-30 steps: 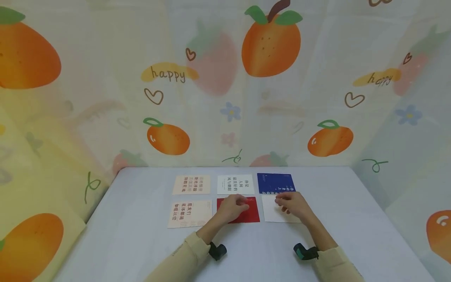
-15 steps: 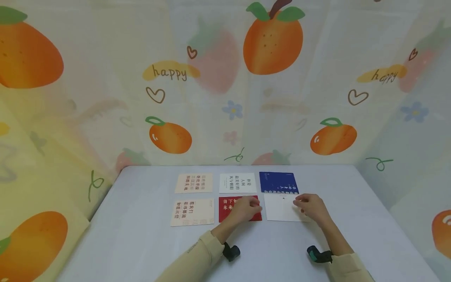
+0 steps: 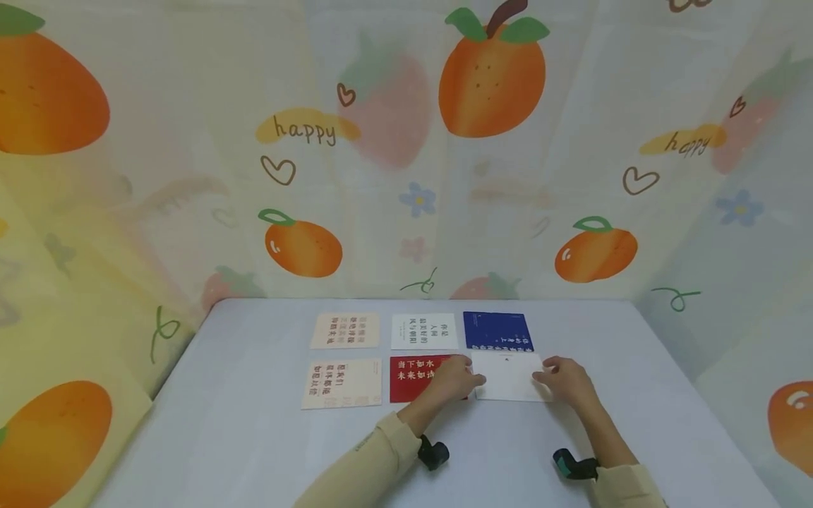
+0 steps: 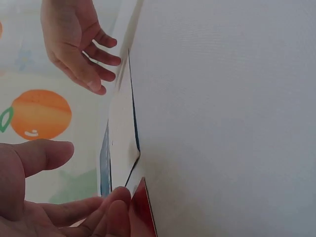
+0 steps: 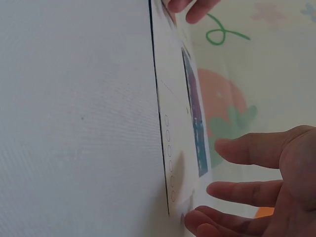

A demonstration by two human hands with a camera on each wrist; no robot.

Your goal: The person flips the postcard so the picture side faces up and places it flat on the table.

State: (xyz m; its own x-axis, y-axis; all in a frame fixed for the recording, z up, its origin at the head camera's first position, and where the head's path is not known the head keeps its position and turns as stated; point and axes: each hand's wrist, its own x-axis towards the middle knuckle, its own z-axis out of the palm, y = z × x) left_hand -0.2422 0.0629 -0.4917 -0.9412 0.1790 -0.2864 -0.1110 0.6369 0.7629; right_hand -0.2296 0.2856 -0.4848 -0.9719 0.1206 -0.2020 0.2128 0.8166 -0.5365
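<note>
A plain white card (image 3: 508, 382) lies face down at the near right of two rows of cards, its back printed with a line of small ovals in the right wrist view. My left hand (image 3: 454, 381) is at its left edge, over the right part of a red card (image 3: 406, 389); in the left wrist view, the fingertips are at the white card's corner, the thumb well apart. Beside the right edge is my right hand (image 3: 568, 381), its fingertips close to the corner and thumb raised in the right wrist view. Whether they touch it, I cannot tell.
Behind the white card lies a blue card (image 3: 495, 329). A white lettered card (image 3: 406, 324) and two cream cards, one far (image 3: 324, 333) and one near (image 3: 362, 384), lie to the left. A fruit-patterned cloth (image 3: 381, 233) rises behind the white table (image 3: 222, 423).
My left hand has moved right, from over the red card to the white card's left edge, uncovering more red lettering. My right hand has shifted from over the white card to its right edge.
</note>
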